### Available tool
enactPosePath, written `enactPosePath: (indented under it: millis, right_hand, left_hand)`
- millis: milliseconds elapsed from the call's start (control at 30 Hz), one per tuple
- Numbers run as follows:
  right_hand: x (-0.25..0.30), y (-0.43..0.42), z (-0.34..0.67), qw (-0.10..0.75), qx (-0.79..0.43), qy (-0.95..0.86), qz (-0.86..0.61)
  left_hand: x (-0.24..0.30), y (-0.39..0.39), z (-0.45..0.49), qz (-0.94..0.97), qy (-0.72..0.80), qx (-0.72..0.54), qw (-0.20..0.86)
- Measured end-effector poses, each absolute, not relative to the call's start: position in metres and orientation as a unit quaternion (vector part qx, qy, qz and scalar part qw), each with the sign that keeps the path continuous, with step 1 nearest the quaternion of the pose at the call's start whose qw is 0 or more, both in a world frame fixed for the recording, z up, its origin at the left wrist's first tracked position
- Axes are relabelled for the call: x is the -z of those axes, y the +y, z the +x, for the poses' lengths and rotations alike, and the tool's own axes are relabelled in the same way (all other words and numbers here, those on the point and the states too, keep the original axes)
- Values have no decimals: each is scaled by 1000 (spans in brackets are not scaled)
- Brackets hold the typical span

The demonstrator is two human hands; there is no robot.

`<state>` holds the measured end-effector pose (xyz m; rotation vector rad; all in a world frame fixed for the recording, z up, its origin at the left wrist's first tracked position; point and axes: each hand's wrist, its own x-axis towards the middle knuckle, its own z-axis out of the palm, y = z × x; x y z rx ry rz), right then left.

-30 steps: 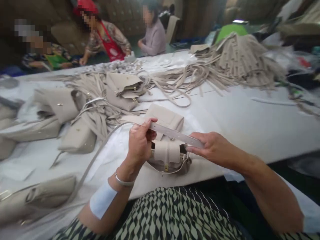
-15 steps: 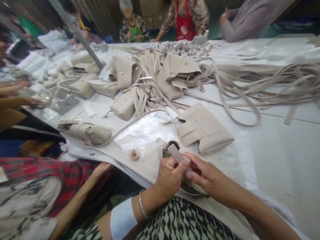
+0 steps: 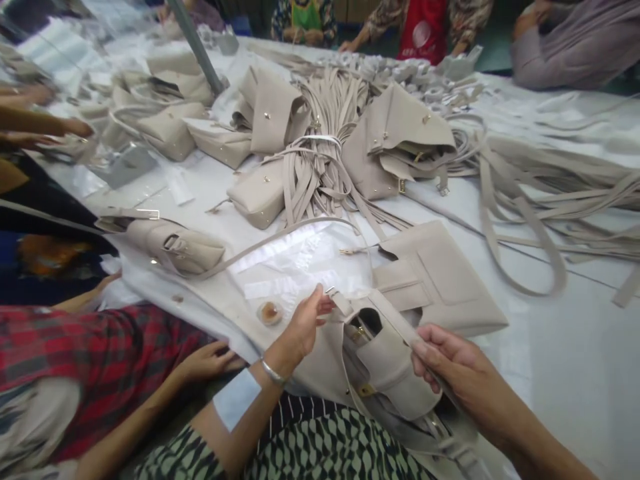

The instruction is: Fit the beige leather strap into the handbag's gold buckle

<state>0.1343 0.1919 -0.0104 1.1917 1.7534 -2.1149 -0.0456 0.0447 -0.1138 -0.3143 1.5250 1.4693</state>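
Note:
A beige handbag [image 3: 400,380] lies in front of me at the table's edge, its top gaping and a gold-coloured fitting on its front. My right hand [image 3: 450,353] pinches a flat beige strap [image 3: 387,317] that runs over the bag. My left hand [image 3: 303,323] is at the bag's left side, fingers stretched out and apart. Close to its fingertips is a short strap end with a metal buckle [image 3: 330,291]; whether they touch is unclear. A small round container with brown contents [image 3: 270,311] sits left of this hand.
Behind my bag lies another flat beige bag [image 3: 450,280]. Several more bags surround a tied bundle of straps [image 3: 330,127]. Loose straps [image 3: 575,193] spread to the right. A metal pole [image 3: 195,47] rises at back left. A co-worker's hand [image 3: 210,360] is at the left edge.
My hands have moved apart from over the bag. The left has let go of the strap and shifted left; the right has moved right, holding the strap. The camera view has shifted.

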Motion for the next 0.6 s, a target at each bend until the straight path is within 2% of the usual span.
enactPosePath:
  millis: [100,233,600]
  right_hand:
    - [20,190,114,47,707,564,424]
    - [36,194,93,45,710,552,436]
    - [29,190,95,33,743,550,380]
  left_hand:
    - [126,60,-61,-162,472,-676,543]
    - [120,70,-68,-153,359,-767,509]
    - [64,69,-42,-56,330,-831,445]
